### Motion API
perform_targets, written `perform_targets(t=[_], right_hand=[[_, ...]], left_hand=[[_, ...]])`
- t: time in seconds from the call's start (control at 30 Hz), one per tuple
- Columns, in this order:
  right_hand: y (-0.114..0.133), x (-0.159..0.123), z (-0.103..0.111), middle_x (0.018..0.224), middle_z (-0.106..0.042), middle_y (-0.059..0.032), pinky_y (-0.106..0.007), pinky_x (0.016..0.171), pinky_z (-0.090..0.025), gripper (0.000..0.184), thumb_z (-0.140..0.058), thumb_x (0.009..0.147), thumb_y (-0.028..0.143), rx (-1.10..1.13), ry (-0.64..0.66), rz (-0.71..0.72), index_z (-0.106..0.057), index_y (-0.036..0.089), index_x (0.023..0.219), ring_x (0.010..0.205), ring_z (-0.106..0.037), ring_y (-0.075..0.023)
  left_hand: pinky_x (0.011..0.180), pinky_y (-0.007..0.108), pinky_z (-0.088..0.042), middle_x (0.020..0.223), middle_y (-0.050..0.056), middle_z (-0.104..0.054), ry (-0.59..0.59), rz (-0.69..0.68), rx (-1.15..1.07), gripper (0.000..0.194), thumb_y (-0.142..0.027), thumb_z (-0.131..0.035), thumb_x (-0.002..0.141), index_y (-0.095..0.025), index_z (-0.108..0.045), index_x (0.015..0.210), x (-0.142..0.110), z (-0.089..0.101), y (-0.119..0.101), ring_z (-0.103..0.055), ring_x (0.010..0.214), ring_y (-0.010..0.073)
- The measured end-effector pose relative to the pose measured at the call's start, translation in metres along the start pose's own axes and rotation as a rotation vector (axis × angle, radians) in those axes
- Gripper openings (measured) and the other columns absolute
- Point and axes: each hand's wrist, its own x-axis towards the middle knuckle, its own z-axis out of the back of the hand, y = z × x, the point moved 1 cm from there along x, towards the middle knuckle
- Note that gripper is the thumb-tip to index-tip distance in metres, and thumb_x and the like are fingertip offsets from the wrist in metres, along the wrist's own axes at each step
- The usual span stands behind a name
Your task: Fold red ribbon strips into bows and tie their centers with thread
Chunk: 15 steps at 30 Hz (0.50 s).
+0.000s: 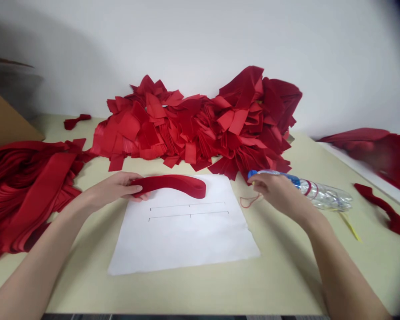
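Note:
My left hand (125, 186) pinches the ends of a red velvet ribbon (173, 182) between thumb and fingers. The ribbon is folded over into a long loop, its bend pointing right above a white paper sheet (186, 244). Two ruled black lines with tick marks run across the paper. My right hand (273, 191) is closed, fingertips down, beside the blue cap of a clear plastic bottle (330, 198) lying on its side. From its fingers trails a loop of red thread (245, 204). Whether a needle is in that grip is hidden.
A big heap of folded red ribbon pieces (186, 129) lines the wall. Long ribbon strips (26, 186) lie stacked at the left, near a cardboard box (6, 115). At the right are a loose red ribbon (383, 209), a yellow strip (350, 226) and more red fabric (370, 142).

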Motion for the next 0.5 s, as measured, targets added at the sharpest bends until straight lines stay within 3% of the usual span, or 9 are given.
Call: perform_targets(t=[0.1,0.2,0.3,0.37,0.47,0.5], right_hand=[[-0.001,-0.011,0.023,0.129,-0.048,-0.0073,-0.046,0.092,-0.040,0.032,-0.050,0.079,0.022,-0.116,-0.169,0.045,-0.061,0.025,0.109,0.116,-0.046,-0.0312],[0.011,-0.024,0.046,0.127,-0.051,-0.0049,-0.052,0.097,-0.036,0.047,-0.043,0.088,0.030,-0.116,-0.422,-0.067,-0.034,0.033,0.134,0.119,-0.045,-0.0311],[0.032,-0.027,0.054,0.145,-0.028,-0.0013,-0.057,0.107,-0.015,0.048,-0.044,0.088,0.037,-0.293,-0.584,-0.018,-0.034,0.033,0.135,0.133,-0.021,-0.0360],[0.046,-0.020,0.044,0.148,-0.019,-0.0011,-0.052,0.110,-0.014,0.051,-0.048,0.086,0.037,-0.283,-0.430,0.131,-0.035,0.029,0.135,0.136,-0.013,-0.0319],[0.061,-0.002,0.008,0.137,-0.042,-0.0057,-0.044,0.102,-0.034,0.047,-0.044,0.088,0.038,-0.040,0.051,0.249,-0.038,0.025,0.133,0.129,-0.032,-0.0243],[0.064,0.004,-0.006,0.133,-0.046,-0.0072,-0.043,0.100,-0.035,0.045,-0.044,0.088,0.038,0.021,0.137,0.253,-0.042,0.023,0.130,0.126,-0.037,-0.0240]], left_hand=[[0.076,0.027,-0.052,0.088,0.008,-0.070,0.019,-0.006,0.005,0.021,-0.031,-0.057,0.078,-0.016,-0.063,0.092,-0.002,-0.003,-0.004,-0.065,0.086,0.0204],[0.076,0.027,-0.052,0.090,0.009,-0.070,0.074,-0.004,0.011,0.025,-0.031,-0.056,0.080,-0.016,-0.062,0.099,-0.005,-0.006,-0.008,-0.065,0.086,0.0200],[0.076,0.029,-0.053,0.091,0.009,-0.070,0.133,0.016,0.028,0.027,-0.032,-0.056,0.080,-0.017,-0.062,0.102,-0.007,-0.008,-0.010,-0.066,0.084,0.0206],[0.075,0.031,-0.053,0.088,0.008,-0.071,0.181,0.030,0.045,0.025,-0.032,-0.056,0.080,-0.018,-0.063,0.100,-0.007,-0.010,-0.010,-0.066,0.083,0.0213],[0.076,0.032,-0.054,0.087,0.007,-0.071,0.243,0.023,0.068,0.022,-0.031,-0.056,0.079,-0.019,-0.064,0.096,-0.007,-0.012,-0.010,-0.066,0.084,0.0220],[0.076,0.032,-0.054,0.088,0.007,-0.071,0.255,0.017,0.071,0.022,-0.031,-0.055,0.079,-0.019,-0.064,0.095,-0.006,-0.013,-0.009,-0.066,0.085,0.0221]])
